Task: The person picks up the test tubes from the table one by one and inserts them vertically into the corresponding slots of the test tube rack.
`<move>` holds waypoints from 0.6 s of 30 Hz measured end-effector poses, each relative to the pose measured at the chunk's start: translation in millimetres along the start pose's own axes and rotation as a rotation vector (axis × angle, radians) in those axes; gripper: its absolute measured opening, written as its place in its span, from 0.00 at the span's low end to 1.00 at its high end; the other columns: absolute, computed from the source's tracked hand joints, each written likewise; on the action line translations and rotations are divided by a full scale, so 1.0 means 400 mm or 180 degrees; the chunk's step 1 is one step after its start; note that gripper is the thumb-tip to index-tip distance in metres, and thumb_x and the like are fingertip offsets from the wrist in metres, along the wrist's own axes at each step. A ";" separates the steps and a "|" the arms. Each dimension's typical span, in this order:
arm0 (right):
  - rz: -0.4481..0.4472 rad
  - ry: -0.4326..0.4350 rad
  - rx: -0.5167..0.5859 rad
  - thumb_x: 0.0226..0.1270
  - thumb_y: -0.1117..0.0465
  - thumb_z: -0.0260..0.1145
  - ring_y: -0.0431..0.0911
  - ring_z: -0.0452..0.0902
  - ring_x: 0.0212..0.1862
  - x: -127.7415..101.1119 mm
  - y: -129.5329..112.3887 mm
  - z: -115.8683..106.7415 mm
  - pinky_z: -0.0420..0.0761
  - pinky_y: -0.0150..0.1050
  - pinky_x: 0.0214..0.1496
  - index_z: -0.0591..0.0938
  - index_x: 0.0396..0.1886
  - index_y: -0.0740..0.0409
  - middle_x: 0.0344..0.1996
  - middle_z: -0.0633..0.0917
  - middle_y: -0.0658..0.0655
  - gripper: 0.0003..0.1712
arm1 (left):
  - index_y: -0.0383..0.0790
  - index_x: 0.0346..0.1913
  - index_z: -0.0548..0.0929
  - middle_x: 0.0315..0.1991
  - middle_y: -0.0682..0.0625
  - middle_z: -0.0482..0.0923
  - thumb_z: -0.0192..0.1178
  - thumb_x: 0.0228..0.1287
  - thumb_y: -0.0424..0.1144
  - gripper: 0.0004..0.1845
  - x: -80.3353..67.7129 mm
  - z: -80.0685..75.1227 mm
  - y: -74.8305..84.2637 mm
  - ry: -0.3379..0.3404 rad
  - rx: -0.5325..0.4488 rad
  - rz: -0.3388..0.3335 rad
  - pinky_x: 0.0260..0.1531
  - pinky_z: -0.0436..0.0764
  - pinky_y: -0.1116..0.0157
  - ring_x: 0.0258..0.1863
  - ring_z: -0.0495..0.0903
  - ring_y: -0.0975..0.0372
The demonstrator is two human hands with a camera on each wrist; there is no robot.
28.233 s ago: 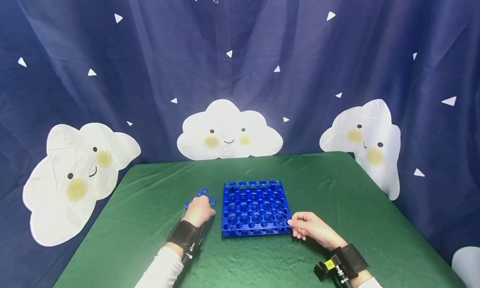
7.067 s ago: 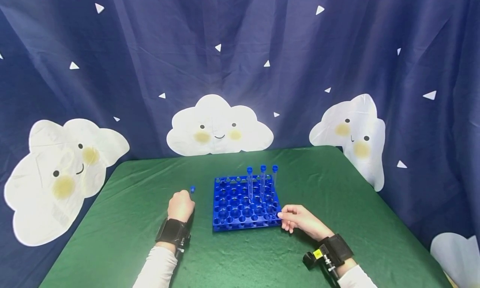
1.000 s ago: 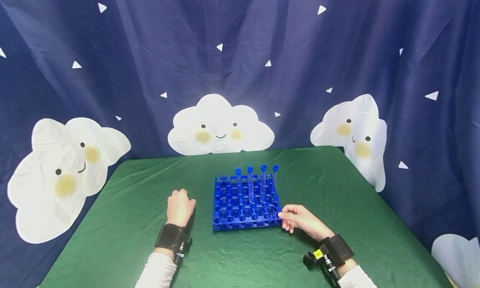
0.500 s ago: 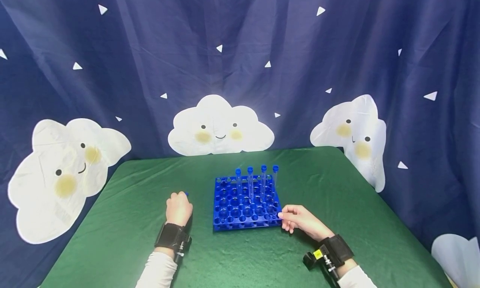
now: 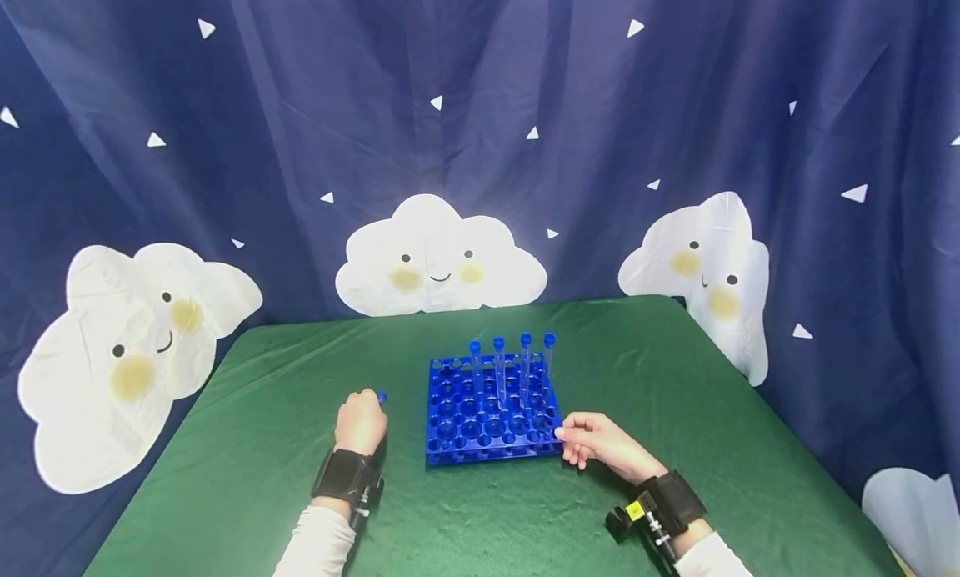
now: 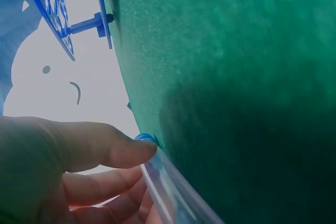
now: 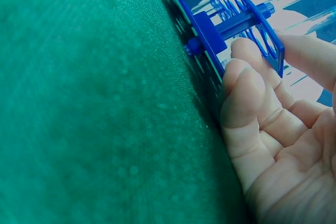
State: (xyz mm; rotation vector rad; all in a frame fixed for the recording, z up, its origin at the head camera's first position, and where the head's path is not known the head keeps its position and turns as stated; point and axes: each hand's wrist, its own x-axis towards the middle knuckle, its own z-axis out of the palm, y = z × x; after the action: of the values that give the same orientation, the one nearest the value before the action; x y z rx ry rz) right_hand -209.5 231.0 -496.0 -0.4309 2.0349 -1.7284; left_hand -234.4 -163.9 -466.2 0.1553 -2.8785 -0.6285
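Observation:
A blue test tube rack (image 5: pixel 483 454) stands on the green table, with several clear test tubes (image 5: pixel 501 377) with blue caps upright in its right and middle part. Left of the rack, my left hand (image 5: pixel 360 423) pinches another clear test tube (image 6: pixel 176 195) between thumb and fingers, low over the cloth. In the head view only that tube's blue cap (image 5: pixel 382 397) peeks out past the knuckles. My right hand (image 5: pixel 600 444) grips the rack's near right corner, the thumb on its top plate and fingers below, as the right wrist view also shows.
The green cloth (image 5: pixel 480 519) covers the table, whose far edge meets a dark blue curtain (image 5: pixel 480 143) printed with white clouds. Black straps with small cameras sit on both wrists (image 5: pixel 345 474).
The rack held no tubes at first, then three, then several. Over the last second a blue cap has come into view beside my left hand. My right hand stays at the rack's corner.

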 end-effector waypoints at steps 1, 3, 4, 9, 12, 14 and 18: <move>0.0000 0.0001 -0.0008 0.71 0.57 0.60 0.37 0.77 0.25 0.000 0.001 0.000 0.80 0.29 0.26 0.73 0.38 0.73 0.24 0.83 0.50 0.19 | 0.22 0.34 0.80 0.31 0.29 0.78 0.58 0.53 0.27 0.08 0.000 0.000 0.001 -0.0011 -0.0001 -0.0001 0.33 0.80 0.42 0.31 0.79 0.36; -0.0009 0.0003 -0.0022 0.71 0.57 0.60 0.37 0.77 0.25 0.000 0.002 0.000 0.80 0.29 0.26 0.73 0.38 0.74 0.24 0.83 0.50 0.19 | 0.23 0.33 0.80 0.30 0.30 0.79 0.60 0.53 0.28 0.08 0.000 -0.002 0.004 -0.0011 -0.0012 0.0023 0.33 0.80 0.43 0.30 0.79 0.37; -0.0010 0.0002 -0.0028 0.71 0.57 0.60 0.37 0.77 0.25 0.000 0.003 0.000 0.80 0.29 0.26 0.72 0.38 0.75 0.24 0.83 0.50 0.20 | 0.24 0.32 0.80 0.29 0.30 0.79 0.60 0.53 0.29 0.08 0.000 -0.003 0.006 -0.0012 -0.0030 0.0028 0.33 0.80 0.44 0.30 0.80 0.38; -0.0020 -0.0003 -0.0041 0.71 0.57 0.60 0.37 0.77 0.24 0.000 0.004 -0.001 0.80 0.29 0.26 0.72 0.39 0.76 0.24 0.83 0.50 0.21 | 0.28 0.31 0.79 0.28 0.34 0.79 0.62 0.51 0.30 0.06 -0.001 -0.011 0.019 0.0158 -0.0231 0.0120 0.34 0.79 0.45 0.31 0.80 0.41; -0.0008 -0.0001 -0.0047 0.71 0.56 0.60 0.37 0.77 0.24 0.000 0.004 -0.001 0.80 0.29 0.26 0.72 0.38 0.76 0.24 0.83 0.50 0.21 | 0.28 0.36 0.80 0.30 0.35 0.80 0.61 0.50 0.30 0.09 0.002 -0.017 0.033 0.0310 -0.0407 0.0164 0.36 0.79 0.46 0.33 0.81 0.42; -0.0006 -0.0006 -0.0047 0.71 0.57 0.60 0.37 0.77 0.24 0.000 0.004 -0.002 0.80 0.29 0.26 0.72 0.38 0.76 0.24 0.83 0.49 0.21 | 0.28 0.40 0.80 0.32 0.36 0.81 0.62 0.51 0.31 0.12 0.003 -0.025 0.046 0.0373 -0.0523 0.0150 0.39 0.79 0.47 0.35 0.81 0.43; -0.0011 -0.0017 -0.0037 0.71 0.57 0.60 0.37 0.77 0.24 0.000 0.003 -0.002 0.80 0.29 0.27 0.72 0.39 0.77 0.24 0.83 0.49 0.22 | 0.31 0.46 0.80 0.37 0.38 0.81 0.63 0.52 0.32 0.16 0.003 -0.046 0.076 0.0531 -0.0796 0.0095 0.41 0.79 0.47 0.39 0.81 0.45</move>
State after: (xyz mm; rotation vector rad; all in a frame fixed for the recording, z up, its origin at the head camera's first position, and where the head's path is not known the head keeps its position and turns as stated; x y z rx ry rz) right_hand -210.1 231.8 -497.2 -0.4424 2.0425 -1.7165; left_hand -233.7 -143.9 -436.5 0.1214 -2.6116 -0.9154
